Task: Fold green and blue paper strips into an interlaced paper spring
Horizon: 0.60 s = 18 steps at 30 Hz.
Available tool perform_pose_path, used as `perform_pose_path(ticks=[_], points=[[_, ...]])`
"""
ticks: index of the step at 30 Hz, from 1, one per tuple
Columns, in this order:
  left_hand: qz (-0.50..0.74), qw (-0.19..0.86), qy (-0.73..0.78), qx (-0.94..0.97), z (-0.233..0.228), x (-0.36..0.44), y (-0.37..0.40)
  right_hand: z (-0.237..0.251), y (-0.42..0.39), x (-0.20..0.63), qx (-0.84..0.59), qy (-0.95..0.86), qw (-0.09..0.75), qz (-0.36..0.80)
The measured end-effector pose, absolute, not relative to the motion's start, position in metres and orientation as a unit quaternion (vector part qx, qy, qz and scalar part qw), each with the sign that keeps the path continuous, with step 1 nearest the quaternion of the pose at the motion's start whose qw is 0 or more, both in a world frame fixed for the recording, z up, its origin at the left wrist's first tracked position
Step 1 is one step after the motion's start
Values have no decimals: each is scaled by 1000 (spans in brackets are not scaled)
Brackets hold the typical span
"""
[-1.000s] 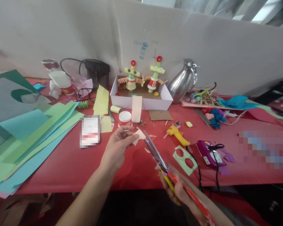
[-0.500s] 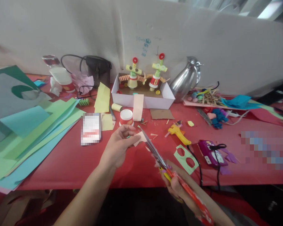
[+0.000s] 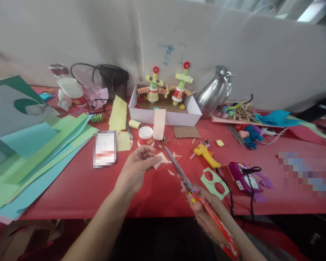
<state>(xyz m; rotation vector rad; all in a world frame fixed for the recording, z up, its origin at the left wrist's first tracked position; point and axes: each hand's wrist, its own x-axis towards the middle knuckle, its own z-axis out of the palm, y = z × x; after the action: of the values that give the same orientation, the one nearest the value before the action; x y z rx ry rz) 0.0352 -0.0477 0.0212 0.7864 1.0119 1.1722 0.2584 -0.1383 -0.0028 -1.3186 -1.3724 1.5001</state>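
Observation:
My left hand (image 3: 137, 167) pinches a small pale pink piece of paper (image 3: 161, 160) between thumb and fingers, above the red table. In my right hand (image 3: 206, 208) is a pair of scissors (image 3: 179, 168) with red handles. Their blades point up and left and lie just right of the paper, apart from it. A thin paper scrap (image 3: 171, 172) lies below the blade tips. Behind my left hand stands a red and white paper cup (image 3: 146, 136). A longer pink paper strip (image 3: 159, 125) leans against the white box (image 3: 165, 117).
Two paper figures (image 3: 153, 90) stand in the box. A steel jug (image 3: 213, 90) is beside it. To the right lie a yellow glue gun (image 3: 206, 155), green paper with two holes (image 3: 210, 177) and a purple device (image 3: 244, 177) with black cords. Coloured sheets (image 3: 43, 159) cover the left side.
The scissors have moved slightly right, and their blades have come away from the paper piece. My left hand has hardly moved.

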Motion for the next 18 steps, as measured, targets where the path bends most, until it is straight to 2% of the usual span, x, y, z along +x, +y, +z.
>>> perform_pose_path(ticks=[3, 7, 18], points=[[501, 640, 456, 362, 17, 35, -47, 1, -136, 257, -521, -490, 383, 584], [499, 655, 472, 315, 13, 37, -46, 9, -126, 254, -463, -446, 421, 640], [562, 686, 417, 200, 11, 46, -46, -8, -138, 245, -401, -405, 380, 729]])
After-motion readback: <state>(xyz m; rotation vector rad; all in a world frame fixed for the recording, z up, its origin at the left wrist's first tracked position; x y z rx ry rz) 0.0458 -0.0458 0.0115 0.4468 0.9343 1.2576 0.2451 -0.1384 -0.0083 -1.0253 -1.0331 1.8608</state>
